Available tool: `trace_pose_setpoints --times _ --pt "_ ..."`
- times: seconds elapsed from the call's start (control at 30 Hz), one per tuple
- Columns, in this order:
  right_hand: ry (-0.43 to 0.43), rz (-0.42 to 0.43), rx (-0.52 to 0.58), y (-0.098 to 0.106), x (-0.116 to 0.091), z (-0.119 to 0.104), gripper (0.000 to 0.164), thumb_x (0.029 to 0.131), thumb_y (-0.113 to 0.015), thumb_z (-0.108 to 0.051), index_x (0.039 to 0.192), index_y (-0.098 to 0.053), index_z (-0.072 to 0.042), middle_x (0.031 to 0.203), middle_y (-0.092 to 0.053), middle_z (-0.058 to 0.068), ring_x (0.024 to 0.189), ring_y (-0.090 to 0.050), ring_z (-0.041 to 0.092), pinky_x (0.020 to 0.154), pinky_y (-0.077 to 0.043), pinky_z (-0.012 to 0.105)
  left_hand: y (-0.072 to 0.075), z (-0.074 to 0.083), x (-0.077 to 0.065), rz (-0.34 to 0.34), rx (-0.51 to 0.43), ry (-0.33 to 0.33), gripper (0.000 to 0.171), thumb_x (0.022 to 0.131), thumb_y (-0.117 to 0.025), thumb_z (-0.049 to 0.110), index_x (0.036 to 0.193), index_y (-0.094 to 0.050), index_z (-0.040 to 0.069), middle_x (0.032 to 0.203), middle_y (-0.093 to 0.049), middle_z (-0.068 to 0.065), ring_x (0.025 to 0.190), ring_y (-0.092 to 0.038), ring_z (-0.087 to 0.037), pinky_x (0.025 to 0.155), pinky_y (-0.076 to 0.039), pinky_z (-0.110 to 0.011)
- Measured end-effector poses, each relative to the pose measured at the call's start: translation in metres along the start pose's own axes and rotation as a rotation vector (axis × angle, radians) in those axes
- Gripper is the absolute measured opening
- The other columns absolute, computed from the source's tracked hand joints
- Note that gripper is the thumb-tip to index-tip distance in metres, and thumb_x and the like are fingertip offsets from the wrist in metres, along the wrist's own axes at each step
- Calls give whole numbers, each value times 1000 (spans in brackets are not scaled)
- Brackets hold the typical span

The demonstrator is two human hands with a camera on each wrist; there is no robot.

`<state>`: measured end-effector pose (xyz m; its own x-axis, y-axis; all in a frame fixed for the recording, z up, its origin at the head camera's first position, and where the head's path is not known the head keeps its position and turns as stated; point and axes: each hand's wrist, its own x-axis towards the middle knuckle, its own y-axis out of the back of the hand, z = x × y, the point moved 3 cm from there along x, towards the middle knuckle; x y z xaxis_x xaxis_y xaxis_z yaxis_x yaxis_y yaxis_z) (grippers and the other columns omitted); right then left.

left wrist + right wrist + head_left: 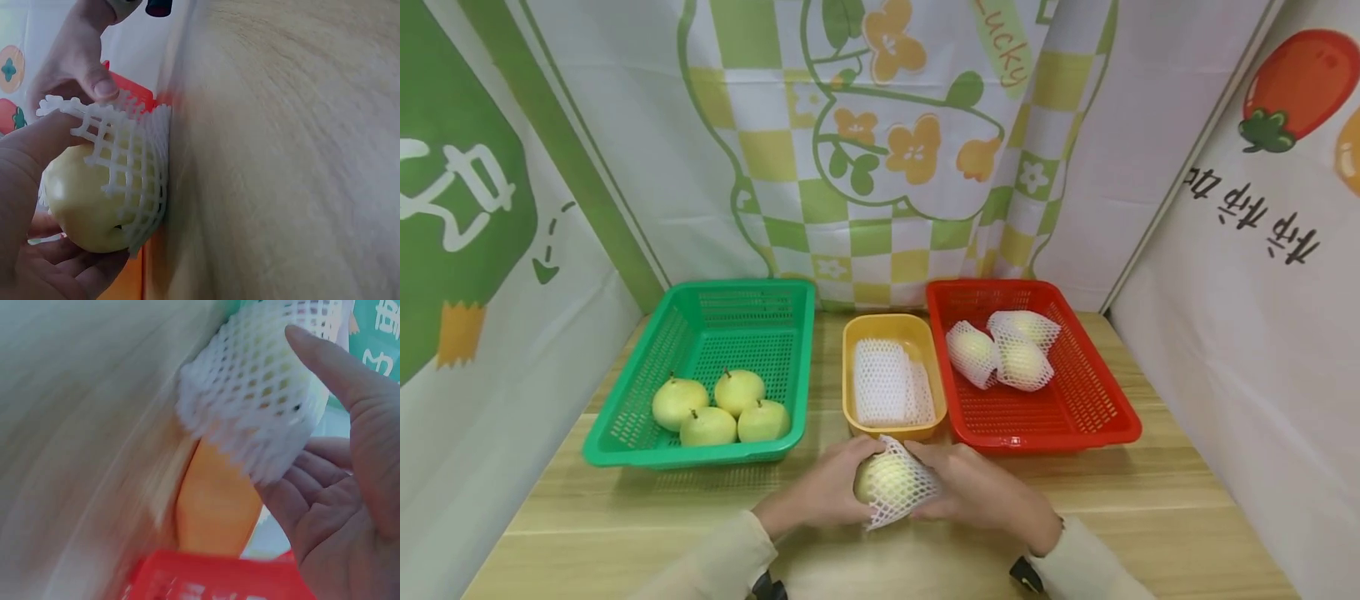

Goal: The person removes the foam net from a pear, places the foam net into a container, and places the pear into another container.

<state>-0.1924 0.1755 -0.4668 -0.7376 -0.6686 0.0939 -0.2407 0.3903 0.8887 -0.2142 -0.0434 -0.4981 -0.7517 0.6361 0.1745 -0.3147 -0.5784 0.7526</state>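
Printed cloth walls (482, 275) close in both sides and back; pale wood-look tabletop (1157, 500) across the lower frame, looks smooth, so round fruit would likely roll; green basket (700, 457) left of centre, red basket (1045, 439) right, yellow tub (891, 432) between, beside the red one; left hand (827, 490) curled round the bare side of a pear (867, 479), right hand (966, 485) gripping its netted end, thumb on the mesh; pear at bottom centre, just in front of the tub, partly inside a white net (901, 493); should be fairly heavy for its size, firm but easily bruised, skin maybe slippery; best held round its widest part, no nail pressure; four bare pears (708, 427) in the green basket, three netted pears (1022, 365) in the red; net looks light, soft, stretchy, could tear, best pinched at its rim; spare nets (880, 382) lie in the tub
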Motion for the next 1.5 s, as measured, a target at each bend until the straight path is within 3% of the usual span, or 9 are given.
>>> trace_pose_setpoints --times 0.07,0.3,0.43,0.6,0.83,1.0,1.13,1.27,1.5 --pt "11 -12 7 -1 5 -4 72 85 -90 -33 146 -60 -8 125 -74 -1 107 -67 4 96 -60 26 -1 2 1 -13 7 3 81 67 -94 16 139 -62 3 133 -71 -9 115 -68 -22 100 -58 -35" --pt "26 -59 79 -2 9 -12 50 89 -85 -21 135 -67 -15 114 -72 -8 102 -64 1 88 -58 19 5 6 -6 -22 -21 -3 79 63 -94 15 136 -66 2 121 -75 -8 105 -69 -16 89 -58 -26" --pt "84 -38 46 2 5 -16 28 91 -82 -19 118 -74 -12 104 -76 -6 94 -67 0 82 -58 16 10 7 -15 -6 -14 12 76 66 -96 29 133 -69 5 120 -76 -4 106 -68 -16 90 -56 -27" --pt "76 -41 15 13 -3 -16 13 92 -82 -13 104 -79 -13 94 -79 -6 82 -65 -6 73 -57 12 19 1 -31 34 -40 23 71 72 -95 45 130 -71 13 121 -77 5 108 -69 -10 92 -57 -28" --pt "9 -41 77 51 -4 -14 14 92 -82 -8 104 -84 -15 82 -73 -11 65 -49 -7 59 -48 12 34 -16 -52 85 -32 74 70 73 -94 47 130 -72 13 121 -78 4 103 -70 -10 87 -57 -28" --pt "-18 -40 38 98 6 -15 15 91 -81 -8 103 -85 -15 87 -77 -10 64 -53 -5 59 -51 15 38 -21 -61 86 -9 83 74 73 -95 45 131 -71 8 123 -78 -2 105 -72 -12 87 -58 -29" --pt "-56 20 -45 137 27 -14 17 90 -83 -9 106 -85 -14 95 -80 -5 67 -58 2 61 -53 18 39 -23 -64 73 -13 88 70 73 -95 42 130 -71 9 119 -78 -1 101 -71 -8 84 -59 -26" --pt "-69 122 -84 163 60 -5 13 91 -82 -10 104 -85 -13 93 -81 -1 64 -57 8 59 -51 22 40 -22 -65 70 -17 87 68 73 -95 40 129 -70 10 117 -78 -1 99 -70 -7 83 -59 -25" --pt "61 292 -254 165 126 33 15 93 -79 -9 108 -84 -9 95 -83 9 67 -65 17 64 -56 34 34 -22 -63 61 -29 60 70 76 -94 40 131 -70 6 122 -78 -3 105 -72 -11 87 -60 -27"
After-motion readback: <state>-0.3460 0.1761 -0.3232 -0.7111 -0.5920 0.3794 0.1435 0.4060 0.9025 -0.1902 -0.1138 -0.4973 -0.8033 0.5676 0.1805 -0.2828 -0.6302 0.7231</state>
